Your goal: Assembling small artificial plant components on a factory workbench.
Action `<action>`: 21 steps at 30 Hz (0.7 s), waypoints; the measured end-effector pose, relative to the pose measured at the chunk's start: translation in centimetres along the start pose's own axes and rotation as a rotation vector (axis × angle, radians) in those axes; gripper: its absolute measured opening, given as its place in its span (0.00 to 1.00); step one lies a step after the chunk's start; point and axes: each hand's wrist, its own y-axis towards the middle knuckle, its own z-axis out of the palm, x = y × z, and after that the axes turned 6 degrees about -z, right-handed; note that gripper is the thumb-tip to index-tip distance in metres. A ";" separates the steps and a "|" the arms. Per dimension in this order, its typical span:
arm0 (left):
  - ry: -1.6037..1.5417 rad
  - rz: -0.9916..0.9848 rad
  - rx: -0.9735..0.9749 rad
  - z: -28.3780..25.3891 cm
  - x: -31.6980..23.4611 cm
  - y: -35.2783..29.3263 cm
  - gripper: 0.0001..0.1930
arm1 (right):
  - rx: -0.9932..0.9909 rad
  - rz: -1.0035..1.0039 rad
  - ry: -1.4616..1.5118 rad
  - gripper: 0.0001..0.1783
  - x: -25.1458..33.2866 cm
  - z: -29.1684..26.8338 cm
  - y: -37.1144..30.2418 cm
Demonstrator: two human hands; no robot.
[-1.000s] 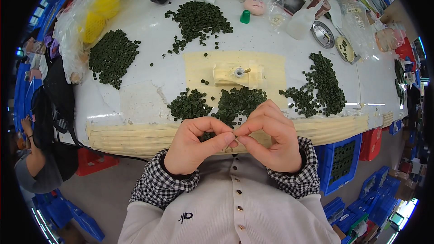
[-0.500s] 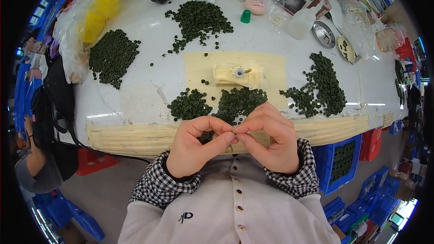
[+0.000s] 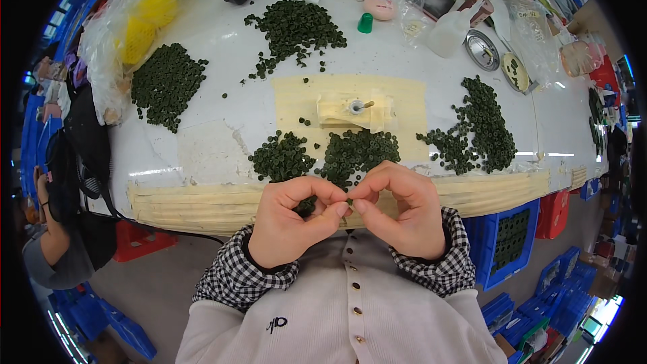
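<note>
My bare left hand [image 3: 286, 219] and bare right hand [image 3: 410, 212]: thumb and forefinger of each pinching small dark-green piece [image 3: 350, 201] between them, near cream-taped table edge [image 3: 195, 203]. Heap of small ring-shaped dark-green parts [image 3: 360, 152] on white tabletop [image 3: 226, 40] just beyond.

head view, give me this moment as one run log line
left hand: pinching small green piece | right hand: at same piece | nearest pile: just beyond hands | tape-covered block: untouched
</note>
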 end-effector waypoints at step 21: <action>0.214 0.047 -0.427 -3.6 -1.0 0.0 0.03 | 0.221 -0.244 -0.775 0.08 -0.3 0.1 0.2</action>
